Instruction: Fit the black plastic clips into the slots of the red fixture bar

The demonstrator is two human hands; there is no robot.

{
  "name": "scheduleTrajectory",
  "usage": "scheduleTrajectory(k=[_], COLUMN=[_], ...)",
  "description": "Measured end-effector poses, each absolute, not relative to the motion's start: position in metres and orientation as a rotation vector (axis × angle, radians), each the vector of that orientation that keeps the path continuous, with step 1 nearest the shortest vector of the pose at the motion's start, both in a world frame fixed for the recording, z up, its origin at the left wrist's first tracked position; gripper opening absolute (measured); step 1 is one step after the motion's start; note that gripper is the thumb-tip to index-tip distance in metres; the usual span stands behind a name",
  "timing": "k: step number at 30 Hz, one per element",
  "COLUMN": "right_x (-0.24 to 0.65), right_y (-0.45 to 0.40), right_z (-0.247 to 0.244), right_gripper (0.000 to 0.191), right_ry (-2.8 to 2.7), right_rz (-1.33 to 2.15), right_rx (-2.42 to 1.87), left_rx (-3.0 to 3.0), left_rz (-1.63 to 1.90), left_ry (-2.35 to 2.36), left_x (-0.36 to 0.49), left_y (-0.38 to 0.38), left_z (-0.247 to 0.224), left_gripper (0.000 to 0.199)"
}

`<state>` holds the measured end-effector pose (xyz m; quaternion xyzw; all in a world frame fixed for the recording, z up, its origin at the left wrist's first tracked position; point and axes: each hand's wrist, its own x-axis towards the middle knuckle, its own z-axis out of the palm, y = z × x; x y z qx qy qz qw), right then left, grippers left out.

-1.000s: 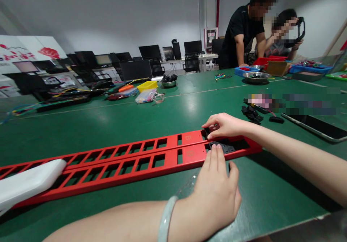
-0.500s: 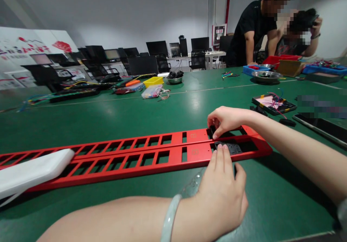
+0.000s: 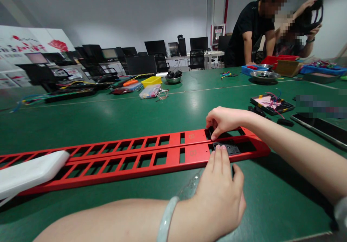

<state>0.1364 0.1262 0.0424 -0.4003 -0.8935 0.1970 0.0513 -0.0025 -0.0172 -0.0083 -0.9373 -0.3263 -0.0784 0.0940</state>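
Two long red slotted frames lie side by side across the green table. In the near frame's right-hand opening sits a flat black socket-like module. My left hand, with a pale bangle on its wrist, rests its outstretched fingertips on the frame's edge and the module's left end. Over the same opening of the far frame, my right hand is closed, thumb and fingers pinching a small black part. Most of that part is hidden by the fingers. A white elongated casing lies across the frames' left portion.
A clear plastic bag lies under my left wrist. Beyond my right arm are a tray of wires and a dark flat device. A yellow bin and metal bowls stand farther back. Two people are across the table.
The view has shifted slightly. Both my hands keep their places at the frames' right end. Across the table, one person has lifted a black headset away from the head.
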Motion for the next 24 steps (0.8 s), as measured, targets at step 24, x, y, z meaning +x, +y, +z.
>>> scheduleTrajectory(k=[24], right_x=[0.1410], right_y=[0.1230], right_z=[0.0434], right_gripper=[0.033], right_ry=[-2.786], right_rz=[0.450], right_rx=[-1.089], left_rx=[-2.795], left_rz=[-0.232], left_ry=[-0.979], left_x=[-0.0013], left_y=[-0.0169], left_z=[-0.0075], left_gripper=[0.047])
